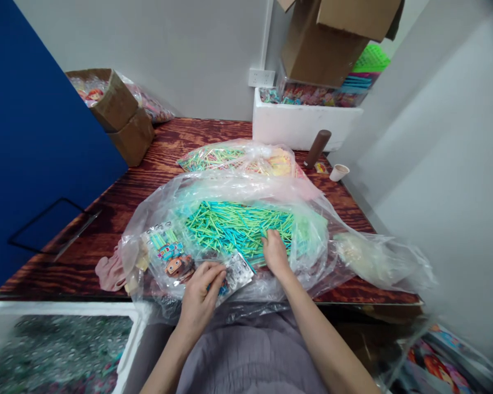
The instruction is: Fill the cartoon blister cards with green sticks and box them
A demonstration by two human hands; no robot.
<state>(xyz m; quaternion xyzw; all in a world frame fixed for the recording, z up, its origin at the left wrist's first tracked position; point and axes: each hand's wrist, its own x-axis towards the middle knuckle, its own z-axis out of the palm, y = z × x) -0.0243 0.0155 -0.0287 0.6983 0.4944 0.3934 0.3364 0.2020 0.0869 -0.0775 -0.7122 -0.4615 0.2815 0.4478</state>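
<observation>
A large clear plastic bag (168, 191) lies spread on the table, its mouth toward me. Inside is a heap of thin green and blue sticks (230, 224). My right hand (275, 253) reaches into the near right side of the heap, its fingers curled in on the sticks and the fingertips partly hidden. Pinched in my left hand (203, 290) is a small printed plastic pouch (239, 271), silvery on the side facing up. Left of that hand, a stack of printed pouches (170, 254) with a cartoon figure rests on the bag.
Behind lies another bag of mixed sticks (217, 158). A brown cylinder (317, 148) and a paper cup (339, 172) stand at right, before a white foam box (304, 120). Another foam box (135, 314) holds clear packets at lower left. A cardboard box (125, 120) stands back left.
</observation>
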